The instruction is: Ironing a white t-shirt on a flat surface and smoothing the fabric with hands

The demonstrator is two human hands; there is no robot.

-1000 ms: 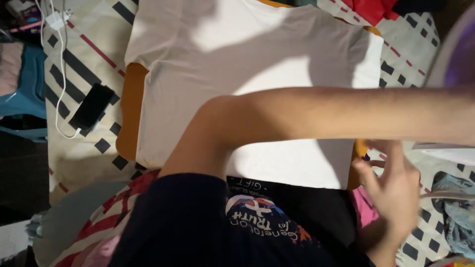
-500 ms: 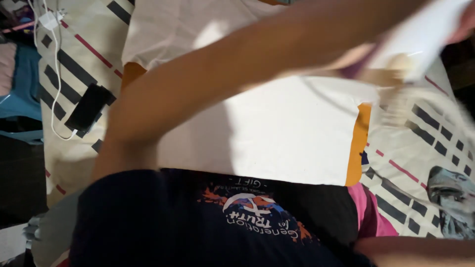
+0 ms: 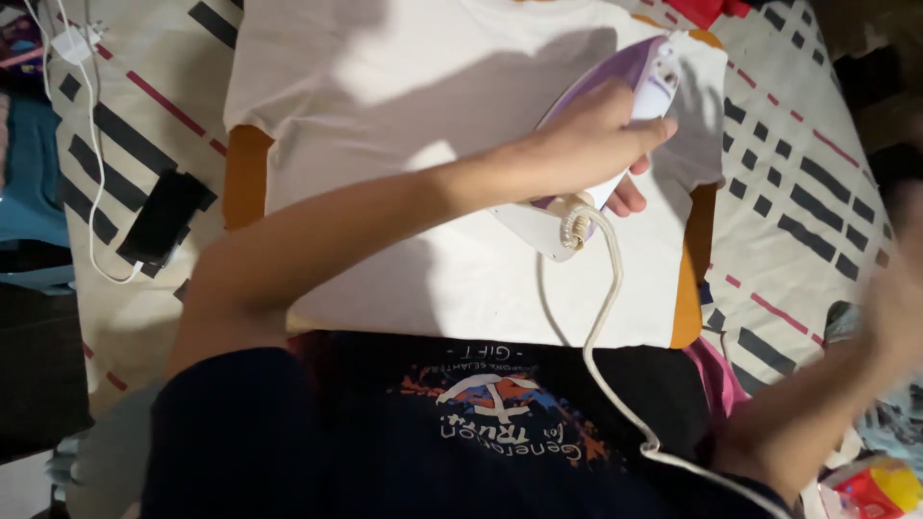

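Ironing step: left hand (image 3: 586,144) wrapped around iron (image 3: 615,125) handle, soleplate on white shirt (image 3: 404,96), upper right part. Right hand (image 3: 899,288) blurred, grip unclear. Next calls for smooth strokes, cord (image 3: 601,317) kept clear.

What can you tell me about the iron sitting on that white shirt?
The iron is purple and white, plastic by the look of it, lying soleplate-down on the white shirt with its nose toward the far edge. The left hand wraps its handle. A cream cord leaves its rear through a ribbed sleeve and trails down across the shirt toward the person's lap.
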